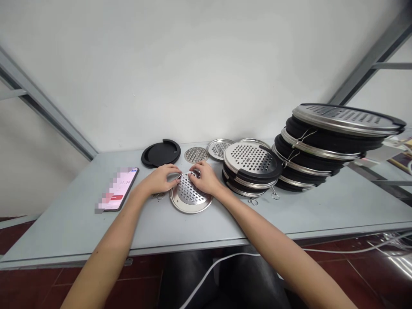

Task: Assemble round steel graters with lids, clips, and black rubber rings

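In front of me on the table lies a round metal grater plate (194,195), its raised holes in the middle and a smooth shiny rim around them. My left hand (162,178) has its thumb and fingers closed on the plate's upper left edge. Across the upper right part rests my right hand (205,179), its fingers bent onto the perforated surface and pressing there. Small wire hooks (159,196) lie partly hidden beside my left hand. Just beyond both hands are a loose perforated disc (196,155) and a black round holder (161,153) with a raised lip.
More metal grater plates (219,148) lie near the wall. A short stack of graters with black holders (251,167) stands right of my hands, beside a tall leaning stack (325,148). A phone (119,189) lies at the left. A white cable (225,258) hangs below the table edge.
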The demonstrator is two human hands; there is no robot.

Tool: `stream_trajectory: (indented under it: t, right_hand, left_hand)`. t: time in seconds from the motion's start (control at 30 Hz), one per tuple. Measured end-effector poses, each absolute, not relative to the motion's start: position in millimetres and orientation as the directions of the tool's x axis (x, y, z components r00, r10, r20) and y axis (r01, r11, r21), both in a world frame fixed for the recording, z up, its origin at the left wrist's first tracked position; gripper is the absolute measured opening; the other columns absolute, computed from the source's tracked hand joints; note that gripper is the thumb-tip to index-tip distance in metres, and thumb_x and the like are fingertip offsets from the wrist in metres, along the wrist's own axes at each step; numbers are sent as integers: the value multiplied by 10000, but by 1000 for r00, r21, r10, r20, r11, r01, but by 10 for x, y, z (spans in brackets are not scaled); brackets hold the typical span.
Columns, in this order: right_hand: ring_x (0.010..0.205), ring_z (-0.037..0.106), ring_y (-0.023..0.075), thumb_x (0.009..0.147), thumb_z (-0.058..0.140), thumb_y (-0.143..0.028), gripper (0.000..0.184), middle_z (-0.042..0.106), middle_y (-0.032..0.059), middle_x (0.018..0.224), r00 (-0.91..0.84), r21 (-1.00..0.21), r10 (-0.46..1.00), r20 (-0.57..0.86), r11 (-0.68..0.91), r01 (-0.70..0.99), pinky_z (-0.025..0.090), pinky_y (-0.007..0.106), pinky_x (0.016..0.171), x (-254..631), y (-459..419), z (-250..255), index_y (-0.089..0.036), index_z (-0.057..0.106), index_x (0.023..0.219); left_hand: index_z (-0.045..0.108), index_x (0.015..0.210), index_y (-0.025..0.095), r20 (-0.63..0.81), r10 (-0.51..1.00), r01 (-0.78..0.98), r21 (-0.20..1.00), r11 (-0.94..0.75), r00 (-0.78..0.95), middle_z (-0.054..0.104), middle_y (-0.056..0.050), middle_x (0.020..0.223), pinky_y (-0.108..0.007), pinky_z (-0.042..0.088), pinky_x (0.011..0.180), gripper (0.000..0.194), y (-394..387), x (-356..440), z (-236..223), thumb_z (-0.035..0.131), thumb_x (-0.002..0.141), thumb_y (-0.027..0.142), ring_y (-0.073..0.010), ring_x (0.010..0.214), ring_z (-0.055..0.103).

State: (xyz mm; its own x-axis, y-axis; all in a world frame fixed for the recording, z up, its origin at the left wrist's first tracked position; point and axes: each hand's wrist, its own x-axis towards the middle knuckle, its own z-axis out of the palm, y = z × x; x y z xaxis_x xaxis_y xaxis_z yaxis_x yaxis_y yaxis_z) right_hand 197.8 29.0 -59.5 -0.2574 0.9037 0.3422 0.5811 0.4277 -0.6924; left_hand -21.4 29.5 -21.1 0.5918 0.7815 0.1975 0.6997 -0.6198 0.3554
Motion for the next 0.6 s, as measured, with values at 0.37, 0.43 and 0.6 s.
stream_trajectory:
  t: [0.37, 0.43, 0.6]
  right_hand:
    - [1109, 559, 243, 848, 652, -272, 192, 600, 111, 1118, -348, -655, 862, 369, 507, 560, 432, 389, 991, 1985, 264, -581, -154, 684, 996]
    - [1107, 560, 239, 846, 657, -274, 195, 602, 108, 1122, -359, -646, 854, 377, 520, 559, 432, 387, 993, 1987, 267, -589, -157, 684, 999]
    - [1095, 570, 238, 846, 663, -285, 205, 613, 111, 1120, -380, -625, 844, 379, 536, 567, 427, 389, 1002, 1992, 267, -577, -154, 693, 1000]
  left_hand:
    - [678, 1194, 215, 175, 802, 721, 359, -592, 572, 653, -107, 1242, -453, 464, 1029, 379, 321, -285, -244, 616, 839, 333, -282, 1149, 607]
    - [670, 1208, 212, 167, 803, 722, 362, -590, 572, 648, -110, 1250, -454, 463, 1028, 396, 322, -295, -242, 624, 839, 348, -283, 1153, 605]
    - [666, 1222, 214, 146, 815, 729, 380, -569, 561, 645, -112, 1263, -461, 461, 1031, 445, 324, -313, -234, 652, 824, 411, -292, 1168, 603]
